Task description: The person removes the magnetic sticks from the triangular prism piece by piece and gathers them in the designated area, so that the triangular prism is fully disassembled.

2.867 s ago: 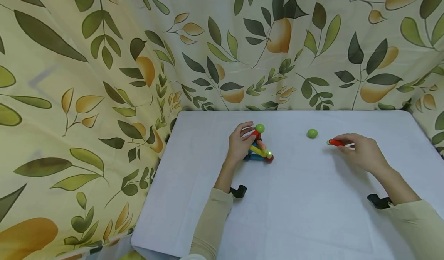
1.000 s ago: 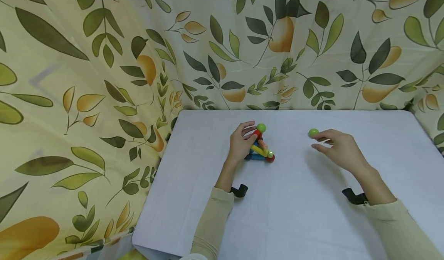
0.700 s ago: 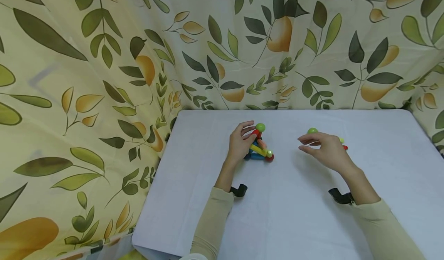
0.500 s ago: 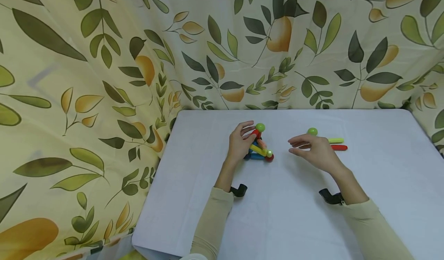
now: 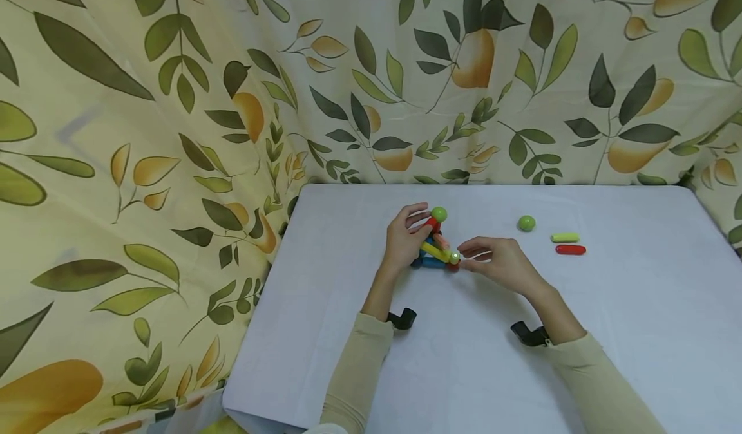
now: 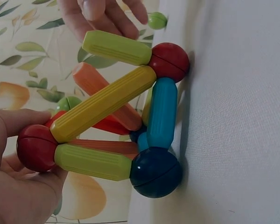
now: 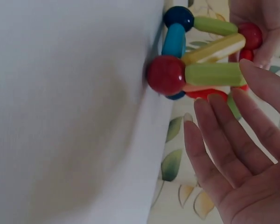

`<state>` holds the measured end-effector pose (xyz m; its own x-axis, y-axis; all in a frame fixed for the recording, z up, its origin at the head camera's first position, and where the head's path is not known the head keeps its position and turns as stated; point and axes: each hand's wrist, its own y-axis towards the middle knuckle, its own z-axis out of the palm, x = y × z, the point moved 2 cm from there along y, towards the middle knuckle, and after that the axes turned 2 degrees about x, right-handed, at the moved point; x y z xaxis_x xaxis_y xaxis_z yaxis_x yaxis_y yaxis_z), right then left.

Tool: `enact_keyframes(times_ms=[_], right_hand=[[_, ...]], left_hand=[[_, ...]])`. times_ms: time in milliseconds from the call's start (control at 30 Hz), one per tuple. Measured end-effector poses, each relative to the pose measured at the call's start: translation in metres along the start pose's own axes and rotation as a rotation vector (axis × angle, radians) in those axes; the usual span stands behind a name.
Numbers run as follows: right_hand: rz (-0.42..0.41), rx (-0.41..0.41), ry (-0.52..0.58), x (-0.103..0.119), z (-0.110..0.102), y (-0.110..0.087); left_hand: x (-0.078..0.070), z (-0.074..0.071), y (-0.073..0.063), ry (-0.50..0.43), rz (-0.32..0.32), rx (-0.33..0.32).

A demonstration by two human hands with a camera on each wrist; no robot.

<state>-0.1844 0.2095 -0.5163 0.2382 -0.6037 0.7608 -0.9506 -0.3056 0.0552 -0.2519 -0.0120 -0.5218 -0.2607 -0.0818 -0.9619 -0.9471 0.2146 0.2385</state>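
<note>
My left hand (image 5: 400, 239) grips the upper corner of a magnetic rod-and-ball frame, its fingers round a red ball (image 6: 37, 148). The frame joins a yellow rod (image 6: 105, 103), blue, light green and orange rods, and dark blue balls (image 6: 156, 172). One lower red ball (image 6: 169, 63) sits at the tabletop and bears a light green rod (image 7: 214, 74) with its other end free. My right hand (image 5: 501, 261) is beside that rod, fingers extended, index fingertip right at the rod's free end. A green ball (image 5: 439, 214) tops the far corner.
On the white-covered table (image 5: 493, 369), a loose green ball (image 5: 527, 223), a light green rod (image 5: 565, 237) and a red rod (image 5: 570, 250) lie to the right. A leaf-patterned curtain (image 5: 324, 118) hangs behind and left of the table.
My right hand held the red rod, let it go on the right of the table, and moved left to the frame. The left hand has kept its grip in the same place.
</note>
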Motion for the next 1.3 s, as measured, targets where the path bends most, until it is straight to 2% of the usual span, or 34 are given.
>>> enact_keyframes(times_ms=[333, 533, 767, 967, 1300], right_hand=[[0.005, -0.053, -0.014, 0.0, 0.016, 0.003], [0.016, -0.09, -0.057, 0.003, 0.02, 0.005], [-0.009, -0.112, -0.107, 0.003, 0.022, 0.006], [-0.016, -0.114, -0.068, -0.002, 0.024, 0.007], [0.041, -0.115, 0.023, -0.013, 0.023, 0.005]], left_hand=[[-0.002, 0.0, 0.001, 0.001, -0.012, 0.019], [0.001, -0.004, 0.003, -0.06, -0.028, 0.025], [0.004, -0.007, 0.002, -0.133, -0.037, 0.018], [0.003, -0.008, 0.001, -0.149, -0.038, 0.023], [0.006, -0.009, 0.002, -0.169, -0.058, -0.002]])
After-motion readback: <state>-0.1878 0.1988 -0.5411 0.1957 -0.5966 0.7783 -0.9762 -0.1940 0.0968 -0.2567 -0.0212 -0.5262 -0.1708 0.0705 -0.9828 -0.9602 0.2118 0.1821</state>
